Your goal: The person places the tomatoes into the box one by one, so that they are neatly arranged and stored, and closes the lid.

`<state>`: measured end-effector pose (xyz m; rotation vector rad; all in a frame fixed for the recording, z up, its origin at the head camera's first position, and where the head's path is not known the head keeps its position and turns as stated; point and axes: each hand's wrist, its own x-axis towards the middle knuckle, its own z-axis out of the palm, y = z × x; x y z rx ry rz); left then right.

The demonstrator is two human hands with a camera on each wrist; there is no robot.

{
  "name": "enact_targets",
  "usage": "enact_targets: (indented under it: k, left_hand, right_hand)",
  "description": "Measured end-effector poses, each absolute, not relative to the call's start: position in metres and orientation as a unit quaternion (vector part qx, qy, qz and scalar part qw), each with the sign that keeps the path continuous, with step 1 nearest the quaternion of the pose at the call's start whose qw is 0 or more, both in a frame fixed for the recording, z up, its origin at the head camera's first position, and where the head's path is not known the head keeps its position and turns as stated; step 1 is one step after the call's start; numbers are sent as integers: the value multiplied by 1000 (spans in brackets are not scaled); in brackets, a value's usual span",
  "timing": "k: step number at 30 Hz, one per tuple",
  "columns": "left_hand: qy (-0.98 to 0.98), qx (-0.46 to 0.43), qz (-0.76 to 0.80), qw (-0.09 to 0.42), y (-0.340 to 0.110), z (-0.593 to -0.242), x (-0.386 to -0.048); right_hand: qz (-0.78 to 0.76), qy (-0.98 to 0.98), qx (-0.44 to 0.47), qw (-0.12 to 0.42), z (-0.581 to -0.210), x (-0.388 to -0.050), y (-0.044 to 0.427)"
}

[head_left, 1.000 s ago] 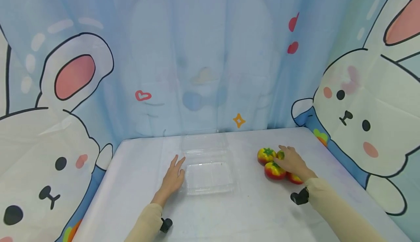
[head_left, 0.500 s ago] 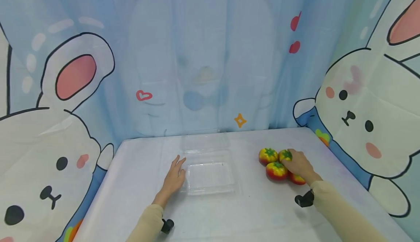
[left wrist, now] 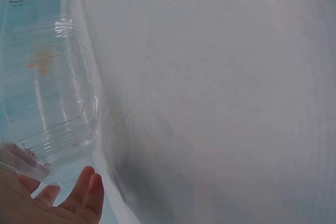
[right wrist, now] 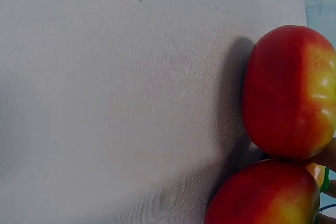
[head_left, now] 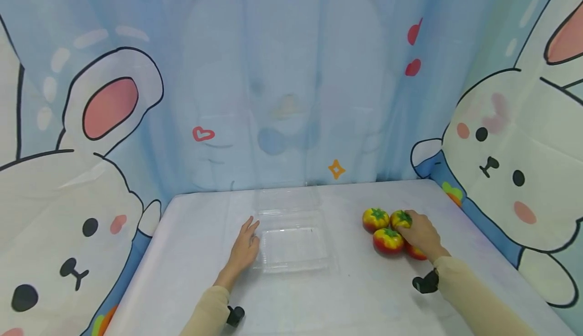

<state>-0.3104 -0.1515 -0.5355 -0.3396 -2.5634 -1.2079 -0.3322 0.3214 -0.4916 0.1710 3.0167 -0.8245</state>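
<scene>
Several red-and-yellow tomato-like fruits with green tops sit together on the right side of the table. The right hand (head_left: 420, 234) curls its fingers round the back right fruit (head_left: 401, 219), above another fruit (head_left: 416, 252) that it partly hides. In the right wrist view two fruits (right wrist: 286, 93) fill the right edge, with fingertips just behind them. A clear plastic container (head_left: 295, 249) lies with its lid (head_left: 288, 200) folded back. At its left edge rests the left hand (head_left: 244, 249), fingers extended. The left wrist view shows those fingers (left wrist: 86, 195) beside the clear plastic (left wrist: 47, 93).
A white-covered table (head_left: 360, 305) extends round the container and fruits. Behind it hangs a blue curtain (head_left: 291, 73) printed with rabbits, which also shows at both sides. Two more fruits (head_left: 375, 219) stand left of the right hand.
The right hand has shifted slightly right from over the fruits and its fingers have closed round the back right one. The left hand stays at the container. The head view has turned slightly.
</scene>
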Motion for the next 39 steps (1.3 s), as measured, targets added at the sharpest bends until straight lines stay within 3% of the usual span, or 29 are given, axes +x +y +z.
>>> enact_targets:
  k: [26,39]
  left_hand:
    - [-879,-112,-441,143,-150,-534,-309]
    - [-877,-111,-445,145,-148,-533,-310]
  right_hand:
    - [-279,957,83,-8,-495,-334,322]
    - [-281,956,66,-49,-491,-330,324]
